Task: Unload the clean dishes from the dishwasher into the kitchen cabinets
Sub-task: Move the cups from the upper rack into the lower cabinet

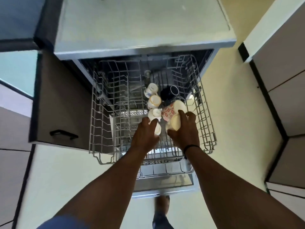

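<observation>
The dishwasher's upper wire rack (206,129) is pulled out over the open door (165,189). A row of white cups lies in it. My left hand (145,134) grips the nearest white cup (158,129). My right hand (184,131) grips a cream cup (175,123) beside it. Behind them lie a red-flowered cup (168,112), a plain white cup (154,113), a gold-rimmed cup (154,101), a blue-patterned cup (151,90) and a dark mug (170,93).
An open cabinet door (62,109) with a black handle stands at the left of the rack. The dishwasher's top panel (142,22) lies behind. Cabinets (283,96) line the right wall. My foot (162,207) stands on the pale floor below the dishwasher door.
</observation>
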